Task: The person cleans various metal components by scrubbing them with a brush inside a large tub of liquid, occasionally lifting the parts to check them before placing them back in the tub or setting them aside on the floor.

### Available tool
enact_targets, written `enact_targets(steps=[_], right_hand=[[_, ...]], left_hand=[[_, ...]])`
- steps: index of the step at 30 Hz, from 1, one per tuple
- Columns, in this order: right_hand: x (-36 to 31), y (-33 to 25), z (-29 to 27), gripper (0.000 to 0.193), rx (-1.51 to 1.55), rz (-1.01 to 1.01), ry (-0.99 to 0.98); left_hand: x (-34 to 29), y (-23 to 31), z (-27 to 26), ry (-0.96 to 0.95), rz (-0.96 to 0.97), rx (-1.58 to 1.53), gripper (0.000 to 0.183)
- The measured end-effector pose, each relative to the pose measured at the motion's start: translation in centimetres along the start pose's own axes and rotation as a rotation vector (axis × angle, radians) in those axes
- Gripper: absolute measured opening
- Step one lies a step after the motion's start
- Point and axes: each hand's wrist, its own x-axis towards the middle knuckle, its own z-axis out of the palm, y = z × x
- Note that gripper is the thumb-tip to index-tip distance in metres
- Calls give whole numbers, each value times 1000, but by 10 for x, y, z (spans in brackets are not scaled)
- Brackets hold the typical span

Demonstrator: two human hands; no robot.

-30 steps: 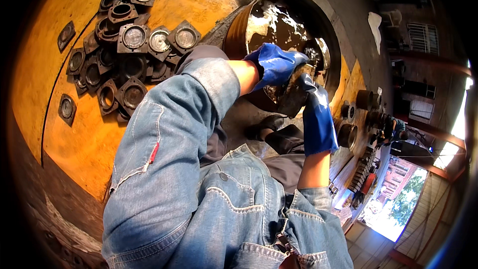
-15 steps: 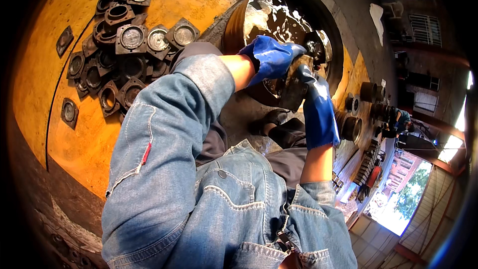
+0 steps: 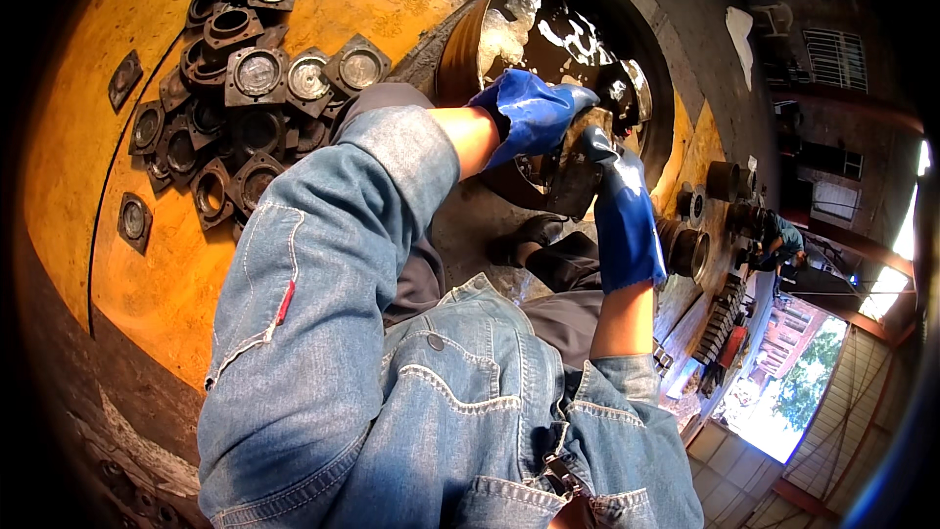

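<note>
Grip unchanged — dark slab [image 3: 574,174] at the drum [image 3: 460,61].
Left hand [image 3: 534,113] and right hand [image 3: 627,206] clasp it — glints [image 3: 578,43] inside have shifted.

Sunlight fell across an orange-yellow floor [image 3: 166,304], which a thin dark seam [image 3: 95,240] crossed; grey ground [image 3: 681,44] ran toward the right. A dim wall [image 3: 881,88] held a white barred window [image 3: 835,59]. Reddish beams [image 3: 862,247] stood beside pale panels [image 3: 850,392], and a bright doorway [image 3: 769,423] opened onto a green tree [image 3: 803,387] and a brick building [image 3: 784,336].
</note>
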Motion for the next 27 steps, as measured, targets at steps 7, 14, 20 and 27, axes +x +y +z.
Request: enact_targets(steps=[7,14,20,27], right_hand=[[1,-1,1,46,-10,-8,-5],[0,-5,3,45,-16,-12,-12],[-3,-4,0,44,-57,-21,-14],[0,-12,4,47,-3,24,19]], left_hand=[[3,-2,3,-14,-7,-9,53],[7,-13,17,21,19,-14,53],[3,6,-6,-110,-83,-31,53],[13,-13,21,-24,-31,-62,56]])
